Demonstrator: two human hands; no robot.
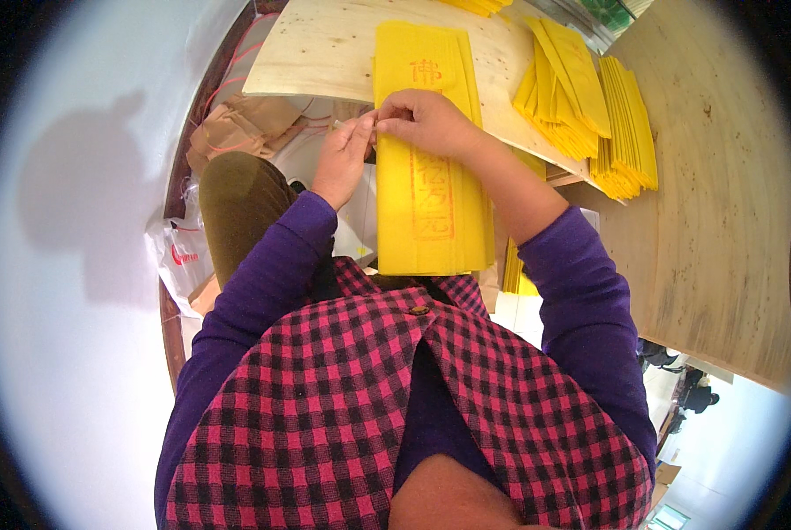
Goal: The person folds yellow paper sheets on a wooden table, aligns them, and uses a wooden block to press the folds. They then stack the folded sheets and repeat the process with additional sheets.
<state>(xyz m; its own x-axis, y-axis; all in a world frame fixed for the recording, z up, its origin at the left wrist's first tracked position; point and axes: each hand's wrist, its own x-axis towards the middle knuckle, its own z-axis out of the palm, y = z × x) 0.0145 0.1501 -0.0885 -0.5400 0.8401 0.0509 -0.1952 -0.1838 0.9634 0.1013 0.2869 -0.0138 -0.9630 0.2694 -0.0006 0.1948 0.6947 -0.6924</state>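
Note:
A long yellow paper bundle (435, 212) with red printed characters lies in front of me, its far part on the wooden table and its near end over my lap. My left hand (344, 159) is closed in a pinch beside the bundle's left edge. A small pale tip shows by its fingers, too small to name. My right hand (431, 125) reaches across the bundle from the right, thumb and forefinger pinched at the same edge. The fingertips of both hands meet there, and what lies between them is hidden.
The pale plywood table (316, 53) holds stacks of folded yellow paper (562, 88) at right, beside an upright wooden panel (714, 203). Brown paper (245, 128) lies at left, above a white plastic bag (180, 261). A white wall (77, 371) stands at far left.

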